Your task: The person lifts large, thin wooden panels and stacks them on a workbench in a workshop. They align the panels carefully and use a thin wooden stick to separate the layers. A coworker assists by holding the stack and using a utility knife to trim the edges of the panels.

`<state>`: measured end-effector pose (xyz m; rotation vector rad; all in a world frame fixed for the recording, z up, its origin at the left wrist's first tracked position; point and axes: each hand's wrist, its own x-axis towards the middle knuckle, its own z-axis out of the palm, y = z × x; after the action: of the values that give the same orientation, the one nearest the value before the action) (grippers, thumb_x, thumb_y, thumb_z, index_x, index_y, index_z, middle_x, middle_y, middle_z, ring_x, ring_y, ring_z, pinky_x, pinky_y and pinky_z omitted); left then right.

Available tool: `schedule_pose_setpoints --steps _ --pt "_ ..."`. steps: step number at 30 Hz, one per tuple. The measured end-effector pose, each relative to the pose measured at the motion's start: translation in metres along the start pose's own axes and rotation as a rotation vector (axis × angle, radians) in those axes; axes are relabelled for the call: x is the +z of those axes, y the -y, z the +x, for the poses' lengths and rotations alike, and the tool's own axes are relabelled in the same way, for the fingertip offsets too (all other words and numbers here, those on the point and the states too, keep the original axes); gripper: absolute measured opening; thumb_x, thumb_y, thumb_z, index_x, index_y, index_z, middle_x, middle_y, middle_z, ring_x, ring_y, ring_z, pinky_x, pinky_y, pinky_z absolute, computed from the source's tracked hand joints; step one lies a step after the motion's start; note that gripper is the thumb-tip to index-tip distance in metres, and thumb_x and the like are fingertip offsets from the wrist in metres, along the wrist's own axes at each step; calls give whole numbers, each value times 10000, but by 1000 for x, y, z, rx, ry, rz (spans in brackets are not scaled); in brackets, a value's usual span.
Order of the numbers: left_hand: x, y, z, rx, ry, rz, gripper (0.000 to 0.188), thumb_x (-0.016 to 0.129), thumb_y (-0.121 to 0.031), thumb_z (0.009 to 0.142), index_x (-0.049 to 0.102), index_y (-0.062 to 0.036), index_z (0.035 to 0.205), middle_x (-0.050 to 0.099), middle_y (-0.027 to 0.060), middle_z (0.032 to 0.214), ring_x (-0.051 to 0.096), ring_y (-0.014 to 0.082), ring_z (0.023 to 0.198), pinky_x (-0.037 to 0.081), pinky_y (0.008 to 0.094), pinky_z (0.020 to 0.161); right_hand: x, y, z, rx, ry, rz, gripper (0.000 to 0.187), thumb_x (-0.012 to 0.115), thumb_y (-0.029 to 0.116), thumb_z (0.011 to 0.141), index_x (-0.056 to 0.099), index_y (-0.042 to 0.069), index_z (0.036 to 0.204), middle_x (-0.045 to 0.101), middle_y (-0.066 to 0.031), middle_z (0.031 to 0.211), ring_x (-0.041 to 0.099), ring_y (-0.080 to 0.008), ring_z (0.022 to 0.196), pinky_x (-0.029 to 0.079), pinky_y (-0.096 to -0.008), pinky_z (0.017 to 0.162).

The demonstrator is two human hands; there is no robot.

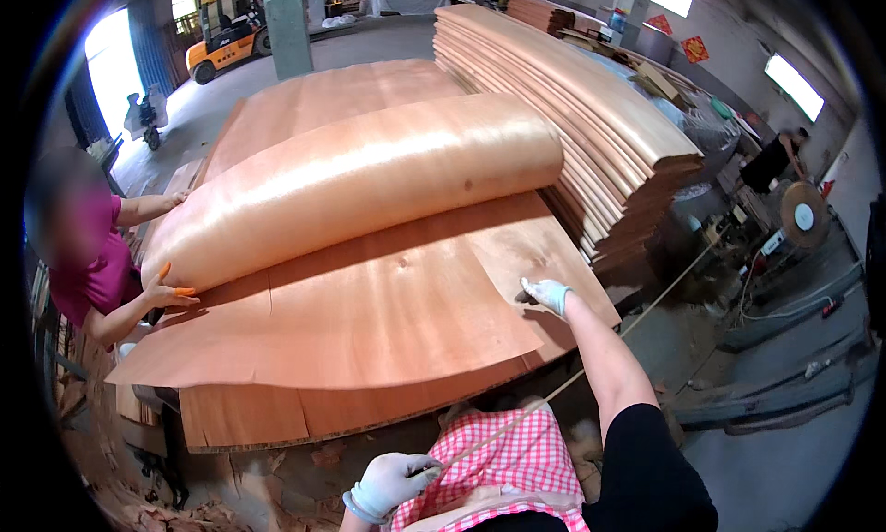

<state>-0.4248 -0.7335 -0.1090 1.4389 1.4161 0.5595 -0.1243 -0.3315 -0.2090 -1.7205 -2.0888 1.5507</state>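
Observation:
In my gloved left hand [392,484], low in front of me, the fingers are closed on a long thin stick [591,361] that slants up to the right. My gloved right hand [546,294] reaches over the right part of a reddish-brown wood veneer sheet [369,320], fingers apart; a dark patch under them may be shadow. Across the stack a large veneer sheet is curled over into a roll [360,186]. A co-worker's hands [169,290] hold the roll's left end. Under the loose sheet, the lower sheets [249,417] show along the near edge.
Folded veneer sheets [572,117] form a tall pile behind right. The co-worker in a magenta shirt [92,269] stands left. A forklift [226,34] and a green-grey pillar [288,29] are behind. Machinery with a round wheel [803,215] stands right; scraps [212,514] litter the floor.

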Motion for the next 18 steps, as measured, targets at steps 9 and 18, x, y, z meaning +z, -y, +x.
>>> schedule_pose_setpoints --steps 9,18 --pt "5 -14 9 -14 -22 -121 187 654 -177 866 701 -9 933 654 73 659 592 90 551 475 250 540 90 25 -121 -560 -64 333 370 608 376 912 672 59 1092 700 -109 947 651 -164 912 510 -313 823" --pt "11 -32 -1 94 -100 -156 126 620 -94 893 708 -13 932 535 -35 575 456 36 478 326 215 433 189 116 -269 -513 405 -24 430 541 398 934 636 41 1154 703 -137 910 661 -216 811 501 -347 735"
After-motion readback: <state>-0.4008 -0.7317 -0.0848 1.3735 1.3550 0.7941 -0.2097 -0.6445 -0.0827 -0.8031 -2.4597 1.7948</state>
